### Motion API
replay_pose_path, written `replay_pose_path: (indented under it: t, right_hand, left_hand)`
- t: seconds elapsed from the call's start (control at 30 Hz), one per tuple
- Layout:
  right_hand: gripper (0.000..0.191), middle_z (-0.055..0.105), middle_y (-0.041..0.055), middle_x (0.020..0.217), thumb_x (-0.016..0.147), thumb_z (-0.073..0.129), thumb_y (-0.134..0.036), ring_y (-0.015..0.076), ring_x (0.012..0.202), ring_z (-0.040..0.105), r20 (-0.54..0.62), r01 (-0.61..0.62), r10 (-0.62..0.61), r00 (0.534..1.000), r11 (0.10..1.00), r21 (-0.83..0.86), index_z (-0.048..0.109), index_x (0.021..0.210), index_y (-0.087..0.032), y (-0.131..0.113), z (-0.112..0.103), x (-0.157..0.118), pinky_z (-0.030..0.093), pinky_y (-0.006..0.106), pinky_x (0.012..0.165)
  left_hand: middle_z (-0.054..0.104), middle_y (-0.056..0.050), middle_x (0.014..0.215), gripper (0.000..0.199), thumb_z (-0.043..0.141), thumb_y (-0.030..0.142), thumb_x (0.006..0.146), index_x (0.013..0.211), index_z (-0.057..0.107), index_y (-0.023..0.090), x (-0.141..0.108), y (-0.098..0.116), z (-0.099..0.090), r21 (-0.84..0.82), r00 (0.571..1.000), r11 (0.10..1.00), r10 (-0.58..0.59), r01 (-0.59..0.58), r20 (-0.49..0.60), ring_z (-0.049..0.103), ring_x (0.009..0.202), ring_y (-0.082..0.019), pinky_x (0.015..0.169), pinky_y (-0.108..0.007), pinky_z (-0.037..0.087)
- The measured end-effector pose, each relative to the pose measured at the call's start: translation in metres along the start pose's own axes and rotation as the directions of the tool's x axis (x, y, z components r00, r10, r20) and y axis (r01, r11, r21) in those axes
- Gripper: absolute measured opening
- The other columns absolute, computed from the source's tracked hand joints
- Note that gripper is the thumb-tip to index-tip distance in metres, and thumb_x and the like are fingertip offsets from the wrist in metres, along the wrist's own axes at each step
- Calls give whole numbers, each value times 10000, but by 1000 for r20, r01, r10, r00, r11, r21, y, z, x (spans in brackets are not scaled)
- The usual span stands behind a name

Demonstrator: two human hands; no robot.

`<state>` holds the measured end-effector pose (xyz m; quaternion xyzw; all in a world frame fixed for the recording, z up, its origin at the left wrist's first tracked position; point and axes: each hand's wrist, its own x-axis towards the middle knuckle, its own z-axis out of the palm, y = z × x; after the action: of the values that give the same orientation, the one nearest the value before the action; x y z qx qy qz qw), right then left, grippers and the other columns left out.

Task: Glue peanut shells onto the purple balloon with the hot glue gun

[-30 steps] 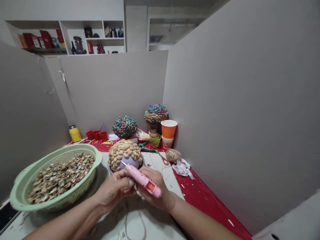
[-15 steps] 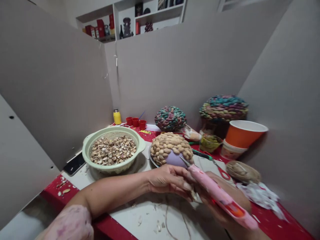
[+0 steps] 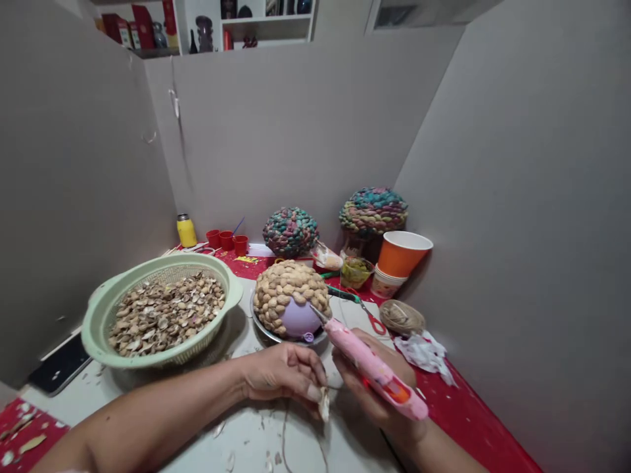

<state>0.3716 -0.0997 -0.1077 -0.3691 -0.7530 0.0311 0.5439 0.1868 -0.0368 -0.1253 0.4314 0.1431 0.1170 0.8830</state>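
My left hand (image 3: 286, 376) pinches a pale peanut shell (image 3: 324, 404) between thumb and fingertips, low over the white board. In my right hand (image 3: 359, 389) is a pink hot glue gun (image 3: 365, 360), its metal nozzle pointing up and left. Just beyond that nozzle sits a purple balloon (image 3: 298, 320), mostly covered with rows of peanut shells (image 3: 290, 282); a bare patch and the knot face me. A metal bowl (image 3: 257, 326) supports the balloon. Thin twine (image 3: 286, 433) trails over the board below my left hand.
A green colander (image 3: 236, 292) full of shells stands left, beside a phone (image 3: 59, 368). Behind are painted shell-covered domes (image 3: 290, 231), red cups (image 3: 226, 240) and an orange paper cup (image 3: 404, 255). Scissors (image 3: 377, 323), a twine ball (image 3: 401, 318) and crumpled tissue (image 3: 426, 355) lie right.
The view has turned right, so everything sits further left in it. A small gap now shows between my hands, and the peanut shell and balloon knot are plainer to see.
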Motion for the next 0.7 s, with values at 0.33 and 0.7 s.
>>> replay_pose_path:
  t: [0.33,0.7]
  right_hand:
    - [102,520,11,678,872,495,-142,177,611,530,-119,-25,20,993,999,-43,488,790,-202,-7,-5,19,442,289,545]
    - [159,485,0,673,904,501,-210,162,574,482,-151,1,-8,988,999,-50,459,750,-206,3,-5,16,423,280,543]
  left_hand:
    - [670,-13,666,363,912,202,516,717,615,142,0,1,9,3,999,1000,27,-27,-20,597,574,-111,572,-220,441]
    - [622,-6,693,322,866,235,611,731,579,152,-8,15,23,58,990,990,131,-128,-51,612,571,-126,587,-255,482]
